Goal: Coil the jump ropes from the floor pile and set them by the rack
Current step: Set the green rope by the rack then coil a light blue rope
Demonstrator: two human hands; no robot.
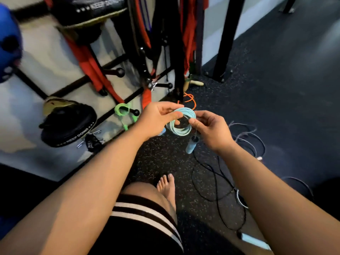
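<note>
So the light mint-blue plastic jump rope (181, 122) is wound into a small tight ring, held up in the air just in front of the foot of the black metal rack with ball-tipped pegs (120, 72). It's off the floor, on the near side of the rack as seen from the head camera. The ring faces up toward the camera with its hole open.

The left hand (156, 120) grips the side of the ring closer to the rack, fingers curled round the loops and thumb on top. The right hand (209, 129) pinches the side farther from the rack. One pale blue foam handle with a dark cap (191, 146) dangles under it, long axis pointing pretty much straight down. A bit of blue pokes out under the left hand and might be the other handle, can't tell.

The loops look even and snug, so I'd guess the coiling is nearly done. The rack sits ahead and to the left, so the left hand is nearer for the set-down, and that loose handle may swing.

Thin dark cords (217, 181) sprawl uncoiled on the speckled rubber floor (276, 89), well away from the rack. An orange cord (191, 100) lies right at its foot.
</note>
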